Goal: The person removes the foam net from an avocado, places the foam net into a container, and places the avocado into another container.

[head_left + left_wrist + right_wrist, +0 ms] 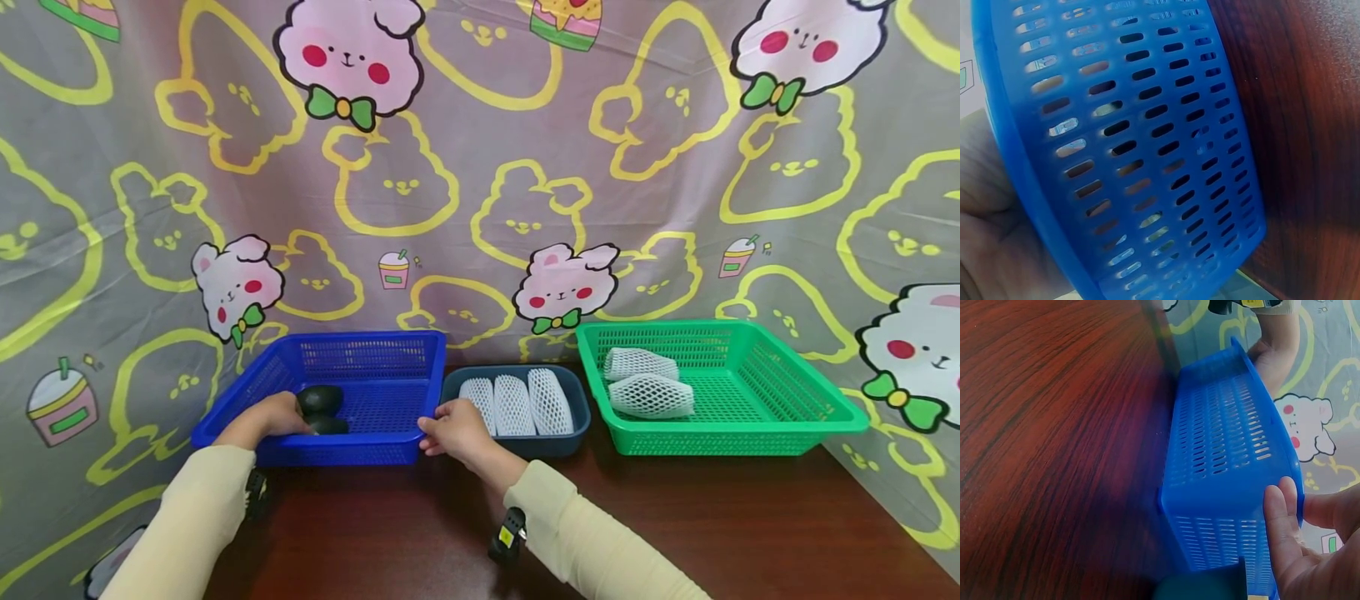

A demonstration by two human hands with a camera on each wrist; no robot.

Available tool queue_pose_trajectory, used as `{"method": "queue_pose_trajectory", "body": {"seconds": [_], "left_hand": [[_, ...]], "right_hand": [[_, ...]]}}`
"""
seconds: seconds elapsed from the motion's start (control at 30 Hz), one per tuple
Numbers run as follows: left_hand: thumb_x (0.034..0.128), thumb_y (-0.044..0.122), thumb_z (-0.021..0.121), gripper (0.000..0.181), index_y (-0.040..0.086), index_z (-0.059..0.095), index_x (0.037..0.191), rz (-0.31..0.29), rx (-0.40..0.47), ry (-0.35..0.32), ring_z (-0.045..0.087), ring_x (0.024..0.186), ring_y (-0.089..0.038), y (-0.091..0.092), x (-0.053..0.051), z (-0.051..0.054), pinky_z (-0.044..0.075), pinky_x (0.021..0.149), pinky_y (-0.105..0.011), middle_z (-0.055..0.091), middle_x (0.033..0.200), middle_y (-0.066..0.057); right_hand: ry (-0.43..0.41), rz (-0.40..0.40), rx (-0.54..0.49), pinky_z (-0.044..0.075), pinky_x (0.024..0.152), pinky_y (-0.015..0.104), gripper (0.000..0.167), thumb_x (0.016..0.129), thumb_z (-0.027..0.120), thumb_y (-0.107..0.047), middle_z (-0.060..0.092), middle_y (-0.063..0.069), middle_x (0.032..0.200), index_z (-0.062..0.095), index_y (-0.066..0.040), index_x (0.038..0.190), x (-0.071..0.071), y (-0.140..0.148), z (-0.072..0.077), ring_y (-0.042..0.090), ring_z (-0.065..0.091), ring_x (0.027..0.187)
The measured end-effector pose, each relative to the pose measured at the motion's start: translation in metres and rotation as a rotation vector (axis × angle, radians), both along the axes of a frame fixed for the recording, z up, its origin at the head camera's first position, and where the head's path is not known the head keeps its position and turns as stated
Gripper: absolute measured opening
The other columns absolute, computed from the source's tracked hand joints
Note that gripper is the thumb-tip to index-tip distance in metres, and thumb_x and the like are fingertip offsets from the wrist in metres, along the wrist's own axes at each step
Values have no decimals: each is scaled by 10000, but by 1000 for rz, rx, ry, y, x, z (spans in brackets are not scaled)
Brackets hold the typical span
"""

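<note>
In the head view, a yellow patch [507,537] sits on the right wrist's black device; any print there is too small to read. The left hand [276,414] bends down over the near-left rim of the blue basket [337,451], beside two dark oval fruits [321,401] lying inside; its fingertips are hidden, so I cannot tell whether they grasp one. The right hand [457,429] pinches the basket's near-right corner, in front of a grey-blue bin [525,447].

The left wrist view shows the left palm behind the slotted wall, fingers mostly screened.

In the right wrist view, thumb and fingers clasp the rim from opposite sides.
</note>
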State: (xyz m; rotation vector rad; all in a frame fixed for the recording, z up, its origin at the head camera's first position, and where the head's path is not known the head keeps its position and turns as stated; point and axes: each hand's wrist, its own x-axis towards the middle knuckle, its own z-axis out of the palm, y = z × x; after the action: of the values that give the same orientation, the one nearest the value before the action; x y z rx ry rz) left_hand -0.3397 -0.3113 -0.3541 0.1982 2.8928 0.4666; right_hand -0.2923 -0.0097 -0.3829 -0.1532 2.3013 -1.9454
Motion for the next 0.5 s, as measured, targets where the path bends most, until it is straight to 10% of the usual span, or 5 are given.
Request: {"method": "queue_pose_trajectory", "body": {"seconds": [0.5], "left_hand": [[757,247,820,378,-71,620,795,52,29,60,558,709,-266,3,5,9,483,669,-450,601,755,-110]], "right_hand": [[19,12,-46,563,550,316,231,923,650,-52,652,143,680,595,147,1027,0,1,-2,179,647,563]]}}
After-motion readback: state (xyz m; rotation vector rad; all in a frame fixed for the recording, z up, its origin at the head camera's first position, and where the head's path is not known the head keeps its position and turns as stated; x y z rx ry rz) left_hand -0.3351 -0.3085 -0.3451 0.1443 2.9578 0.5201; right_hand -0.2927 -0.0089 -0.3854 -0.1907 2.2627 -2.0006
